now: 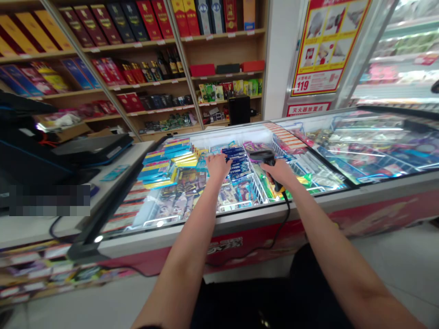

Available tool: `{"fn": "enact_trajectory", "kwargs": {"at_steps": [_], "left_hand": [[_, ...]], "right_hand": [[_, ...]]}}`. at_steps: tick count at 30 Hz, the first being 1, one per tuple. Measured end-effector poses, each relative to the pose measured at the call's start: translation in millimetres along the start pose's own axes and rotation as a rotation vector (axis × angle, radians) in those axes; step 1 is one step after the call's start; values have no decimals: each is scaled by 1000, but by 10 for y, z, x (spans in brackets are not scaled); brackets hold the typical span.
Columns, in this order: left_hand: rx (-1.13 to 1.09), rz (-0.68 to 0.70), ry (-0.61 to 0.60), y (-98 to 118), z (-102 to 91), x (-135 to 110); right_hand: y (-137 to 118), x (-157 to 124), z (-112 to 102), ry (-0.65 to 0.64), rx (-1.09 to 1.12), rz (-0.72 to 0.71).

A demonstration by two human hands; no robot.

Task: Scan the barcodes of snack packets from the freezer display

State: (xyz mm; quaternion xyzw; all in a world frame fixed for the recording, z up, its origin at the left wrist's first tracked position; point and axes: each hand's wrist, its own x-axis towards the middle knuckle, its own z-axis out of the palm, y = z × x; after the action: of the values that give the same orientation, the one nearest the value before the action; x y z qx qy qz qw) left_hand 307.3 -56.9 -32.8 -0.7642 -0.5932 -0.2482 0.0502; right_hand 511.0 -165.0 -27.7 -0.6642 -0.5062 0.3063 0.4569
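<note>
Along the back wall the wooden shelves [219, 45] are carrying rows of red, yellow and dark boxes, and beside them a red and yellow poster [325, 41] is hanging on the wall. In front of the shelves a long chest freezer [240, 214] is running across the shop, lit from inside, with a glass lid [377, 146] reflecting the lights over its right part. To the left a pale counter [113, 169] is butting up against the freezer, and a dark till [30, 151] is sitting on it. The person is leaning over the near rim of the freezer with both bare arms stretched out. The left hand [218, 165] is lying palm down on a stack of blue packets [236, 160] near the middle of the freezer, its fingers reaching forward onto them; whether they are pinching a packet I cannot tell from here. The right hand [281, 172] is hovering just to the right, above a white wire basket [257, 185], with its fingers wrapped tight around the grip of a black scanner [262, 156], whose head is pointing left toward the blue packets and sitting just beside them. A black cable [286, 219] is hanging from the bottom of the scanner, dropping over the freezer's rim and trailing down its red front. Left of the blue packets, yellow and blue packs [164, 167] are lying in slanted stacks
</note>
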Motion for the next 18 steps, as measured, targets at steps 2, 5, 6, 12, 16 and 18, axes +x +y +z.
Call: {"fn": "enact_trajectory", "kwargs": {"at_steps": [2,5,6,12,16,18], "left_hand": [[15,27,-8,-66,23,-13],[1,45,-25,-109,60,-12],[-10,42,-36,-114,67,-4],[-61,43,-96,-119,51,48],[-58,111,-101,-121,45,44],[-80,116,-92,-121,46,38]], "right_hand": [[-52,2,83,-18,-26,-6],[-103,1,160,-33,-76,-8],[-113,0,174,-32,-90,-6],[-121,9,183,-3,-44,7],[-136,-4,169,7,-14,1],[-156,-24,159,2,-23,4]]}}
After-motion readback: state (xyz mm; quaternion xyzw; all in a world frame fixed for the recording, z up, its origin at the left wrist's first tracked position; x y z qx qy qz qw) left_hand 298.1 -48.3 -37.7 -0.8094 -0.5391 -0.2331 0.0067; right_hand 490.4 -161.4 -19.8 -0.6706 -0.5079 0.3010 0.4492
